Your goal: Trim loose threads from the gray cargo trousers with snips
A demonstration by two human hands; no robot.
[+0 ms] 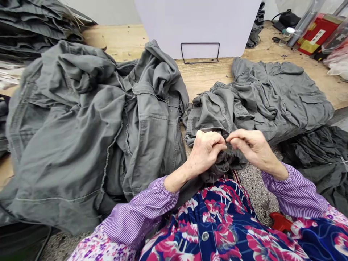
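Note:
My left hand (208,150) is closed, its thumb pressed to the curled fingers, at the near edge of a crumpled grey garment (210,107). The cloth runs behind this hand and down to my lap. Close to its right, my right hand (250,145) makes a pinch, thumb against forefinger, with the fingertips nearly meeting the left ones. Whatever is in that pinch is too small to make out. Pocket flaps and seams show on the garment where it spreads right over the table.
A large heap of grey garments (73,145) with frayed seams covers the left side. More stacked cloth (35,29) lies behind it. A white board (198,25) stands on the wooden table (116,40). At right are a small bottle (286,36), a red box (312,34) and dark cloth (320,156).

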